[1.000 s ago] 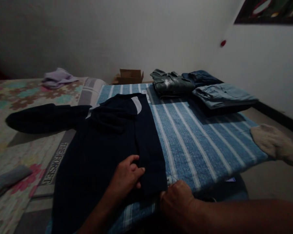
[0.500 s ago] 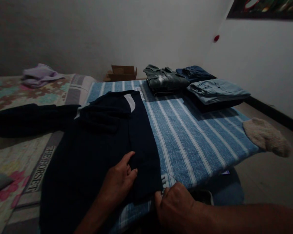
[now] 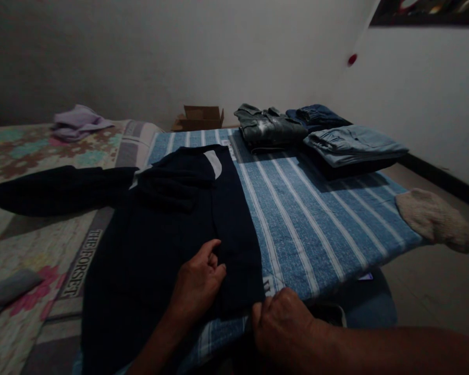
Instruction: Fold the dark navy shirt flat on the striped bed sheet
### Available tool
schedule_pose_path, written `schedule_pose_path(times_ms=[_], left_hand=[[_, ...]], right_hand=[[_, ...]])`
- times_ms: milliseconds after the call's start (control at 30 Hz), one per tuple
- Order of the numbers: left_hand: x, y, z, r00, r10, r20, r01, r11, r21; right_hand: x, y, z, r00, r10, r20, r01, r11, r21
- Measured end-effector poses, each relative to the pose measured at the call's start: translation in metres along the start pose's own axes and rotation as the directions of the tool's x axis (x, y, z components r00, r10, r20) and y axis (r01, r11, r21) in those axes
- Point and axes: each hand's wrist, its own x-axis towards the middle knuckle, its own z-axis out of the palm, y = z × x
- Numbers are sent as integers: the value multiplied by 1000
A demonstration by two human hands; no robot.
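Observation:
A dark navy long-sleeved shirt (image 3: 156,229) lies spread on a blue striped mattress (image 3: 308,219), one sleeve stretched out to the left and its right side folded inward. My left hand (image 3: 199,281) rests on the folded flap near the hem, fingers curled and pinching the cloth. At the shirt's lower right corner my right hand (image 3: 283,323) is closed on the hem by the mattress's near edge.
Three folded pairs of jeans (image 3: 316,135) sit at the mattress's far end. A beige cloth (image 3: 433,219) lies at its right corner. A floral mattress (image 3: 27,208) adjoins on the left, bearing a lilac garment (image 3: 78,117) and a grey cloth (image 3: 3,289). A cardboard box (image 3: 199,117) stands by the wall.
Both hands stay on the shirt's lower right part; the left hand's fingers have shifted slightly on the fold. The view swayed a little left and back.

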Motion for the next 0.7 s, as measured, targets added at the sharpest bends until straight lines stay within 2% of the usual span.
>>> schedule_pose_path(times_ms=[167,300,400,467,533,633,700], left_hand=[[-2,-5,6,996,58,-61,-59,998,-7],[-4,-4,7,995,81,-58,-79,996,30],[-4,-3,5,997,66,-33,-65,997,34],[-4,-3,4,998,59,-10,-59,998,22],[-3,-6,4,998,57,7,-57,998,-9],[-2,-11,6,999,39,14,-37,993,-112],[-1,-15,7,1000,17,21,-13,981,-191]], right_hand=[[3,-1,-3,999,-25,43,25,1000,11],[2,1,-6,999,-28,40,27,1000,10],[-5,8,-11,989,-148,9,148,989,-1],[-10,14,-16,954,-294,-64,295,956,7],[-11,22,-21,908,-376,-187,390,920,44],[-2,33,-23,846,-310,-433,377,923,75],[10,40,-16,799,-254,-545,332,942,48]])
